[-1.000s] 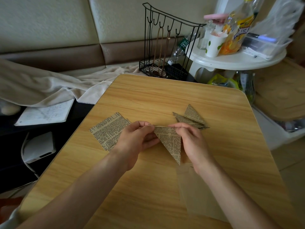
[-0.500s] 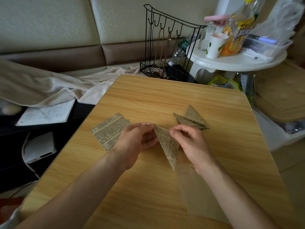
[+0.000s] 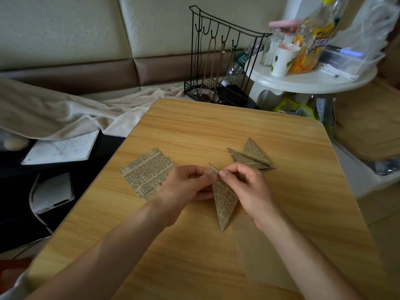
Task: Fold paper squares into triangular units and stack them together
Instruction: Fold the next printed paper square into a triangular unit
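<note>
A person's two hands meet over the middle of a wooden bench (image 3: 216, 131), both pinching the upper end of a long, narrow triangle of newsprint-patterned paper (image 3: 224, 200). The left hand (image 3: 186, 187) holds it from the left with thumb and curled fingers; the right hand (image 3: 249, 189) pinches the same upper end from the right, so the hands nearly touch. The triangle's sharp lower point hangs toward the person, and whether it rests on the bench cannot be told. Just left of the hands lies a small stack of flat paper squares (image 3: 146, 172); just beyond the right hand lies a pile of finished triangles (image 3: 252, 156). The paper looks very light, thin and easily creased or torn, so it likely needs gentle fingertip pinches near the folded edges rather than the loose points.
</note>
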A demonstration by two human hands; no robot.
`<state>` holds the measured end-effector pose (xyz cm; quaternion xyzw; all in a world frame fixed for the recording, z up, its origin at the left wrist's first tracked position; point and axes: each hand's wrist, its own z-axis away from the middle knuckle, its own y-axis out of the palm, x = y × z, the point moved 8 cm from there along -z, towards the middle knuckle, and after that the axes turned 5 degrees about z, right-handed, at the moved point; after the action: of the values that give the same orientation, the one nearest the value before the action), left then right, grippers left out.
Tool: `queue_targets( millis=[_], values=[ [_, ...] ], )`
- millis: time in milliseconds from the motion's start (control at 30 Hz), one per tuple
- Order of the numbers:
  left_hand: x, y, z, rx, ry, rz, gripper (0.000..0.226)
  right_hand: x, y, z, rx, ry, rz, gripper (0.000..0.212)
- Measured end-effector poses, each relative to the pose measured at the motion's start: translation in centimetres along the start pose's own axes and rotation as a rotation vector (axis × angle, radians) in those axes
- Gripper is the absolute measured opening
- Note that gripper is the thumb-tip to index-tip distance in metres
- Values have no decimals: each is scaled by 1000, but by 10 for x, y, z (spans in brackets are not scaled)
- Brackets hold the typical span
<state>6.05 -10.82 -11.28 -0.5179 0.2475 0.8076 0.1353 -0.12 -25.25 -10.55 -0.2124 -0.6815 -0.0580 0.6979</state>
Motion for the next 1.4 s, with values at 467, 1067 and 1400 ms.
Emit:
queue_targets(
  millis=[467,1067,1400],
  values=[
    [-8,-16,-2,-157,41,88,8,-1,3,0,48,-5,75,14],
    [-23,-34,1,-321,159,-418,11,10,-15,6,-208,-118,472,17],
    [-47,10,19,-167,670,-1217,16,20,-5,16,-280,-287,748,13]
  ],
)
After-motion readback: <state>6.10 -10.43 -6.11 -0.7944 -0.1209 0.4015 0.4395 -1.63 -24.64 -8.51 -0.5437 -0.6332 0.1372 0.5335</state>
